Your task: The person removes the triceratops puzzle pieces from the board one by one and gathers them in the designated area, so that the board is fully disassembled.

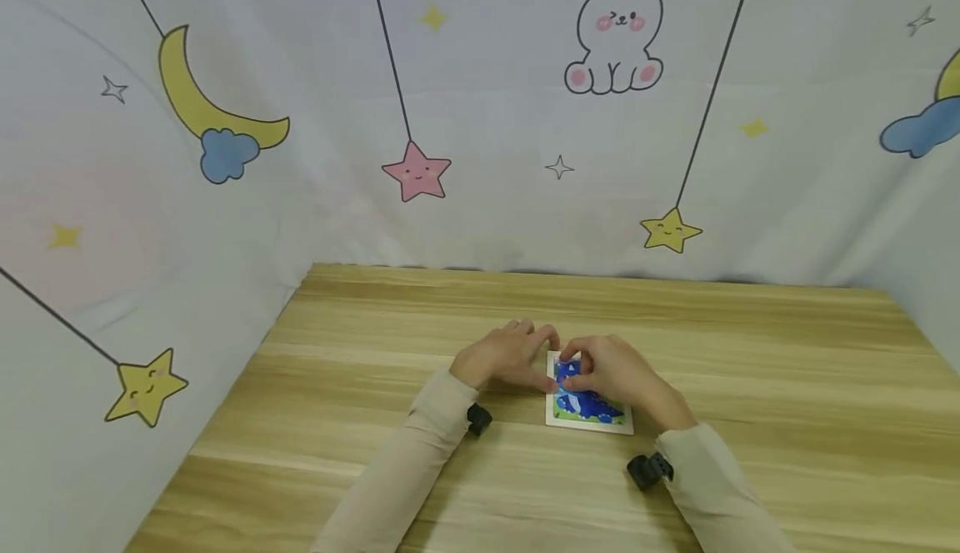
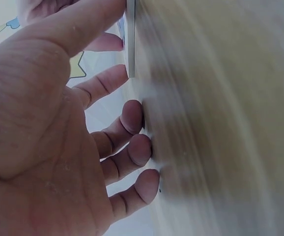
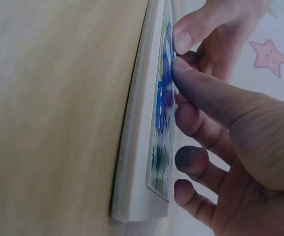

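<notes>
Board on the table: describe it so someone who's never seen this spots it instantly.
In the head view, find the wooden table below the white cloth. Right of the picture's centre, look between the left hand and right hand, which partly covers the board. Unlike the hands, it is flat and white-rimmed, with a blue dinosaur on green.

The picture board [image 1: 587, 409] looks glossy, the table [image 1: 765, 361] smooth wood

Wood-grain table [image 1: 787, 353]; pale curtain [image 1: 495, 219] behind it, printed rabbit [image 1: 621, 57], pink star [image 1: 417, 173], yellow moon [image 1: 189, 98], blue cloud [image 1: 227, 155]
</notes>
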### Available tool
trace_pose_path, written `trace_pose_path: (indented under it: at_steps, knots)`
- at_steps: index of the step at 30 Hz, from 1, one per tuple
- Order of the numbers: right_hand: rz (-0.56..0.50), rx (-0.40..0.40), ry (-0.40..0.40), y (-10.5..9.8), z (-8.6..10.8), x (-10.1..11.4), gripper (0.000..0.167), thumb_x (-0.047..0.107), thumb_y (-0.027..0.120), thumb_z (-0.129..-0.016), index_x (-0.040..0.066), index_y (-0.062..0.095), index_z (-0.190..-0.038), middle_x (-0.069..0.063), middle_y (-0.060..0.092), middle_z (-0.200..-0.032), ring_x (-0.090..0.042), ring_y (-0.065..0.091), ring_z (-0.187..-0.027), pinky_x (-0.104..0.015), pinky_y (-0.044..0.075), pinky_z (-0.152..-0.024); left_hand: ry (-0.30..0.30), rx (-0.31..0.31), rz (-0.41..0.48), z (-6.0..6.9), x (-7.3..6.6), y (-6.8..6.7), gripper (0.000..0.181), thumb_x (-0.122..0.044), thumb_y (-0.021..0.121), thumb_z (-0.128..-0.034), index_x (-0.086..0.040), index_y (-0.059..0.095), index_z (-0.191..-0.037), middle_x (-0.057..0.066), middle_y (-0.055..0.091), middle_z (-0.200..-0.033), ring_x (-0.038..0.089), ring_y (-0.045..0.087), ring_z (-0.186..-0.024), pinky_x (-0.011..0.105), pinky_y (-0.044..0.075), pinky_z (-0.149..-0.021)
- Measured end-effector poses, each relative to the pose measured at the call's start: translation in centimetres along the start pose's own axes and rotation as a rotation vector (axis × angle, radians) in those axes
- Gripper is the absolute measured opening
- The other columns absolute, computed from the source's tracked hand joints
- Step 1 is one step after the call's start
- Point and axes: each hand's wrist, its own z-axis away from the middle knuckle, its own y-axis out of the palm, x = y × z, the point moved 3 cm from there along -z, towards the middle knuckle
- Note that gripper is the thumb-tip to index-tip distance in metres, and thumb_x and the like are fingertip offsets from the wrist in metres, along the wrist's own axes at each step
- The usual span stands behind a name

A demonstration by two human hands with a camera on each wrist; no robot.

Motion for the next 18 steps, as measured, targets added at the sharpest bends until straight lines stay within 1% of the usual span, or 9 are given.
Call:
trace_pose_path:
  at_steps: [5,12,18]
  knots:
    - [-0.059,0.031,0.026,-0.07,0.18,-0.44,0.032,0.021,0.080,-0.087,0.008,0.070,-0.115,0.004,0.054,-0.067,-0.009,0.048,-0.059,-0.025,0.037,-0.056,-0.009,0.008,0.012,-0.18,-0.19,0.01,0.058,-0.055,0.073,-0.0863,-0.027,0.048,-0.130,0.003,0.051,-0.120,0.018,0.049,-0.106,0.037,0.046,-0.090]
    - [-0.127,0.068,-0.028,0.08,0.14,-0.84,0.032,0.015,0.076,-0.091,0.007,0.060,-0.117,0.001,0.049,-0.072,-0.012,0.045,-0.063,-0.027,0.037,-0.059,-0.014,0.003,0.011,-0.40,-0.21,0.00,0.058,-0.054,0.073,-0.0868,-0.027,0.047,-0.131,0.004,0.051,-0.121,0.019,0.049,-0.107,0.037,0.046,-0.090]
    - [-0.137,0.102,-0.036,0.27,0.01,-0.73,0.034,0.013,0.073,-0.093,0.007,0.052,-0.119,0.001,0.044,-0.073,-0.013,0.042,-0.063,-0.028,0.035,-0.060,-0.022,0.012,-0.003,-0.36,-0.07,0.11,0.059,-0.056,0.072,-0.0869,-0.028,0.046,-0.132,0.004,0.051,-0.122,0.019,0.049,-0.108,0.038,0.047,-0.090]
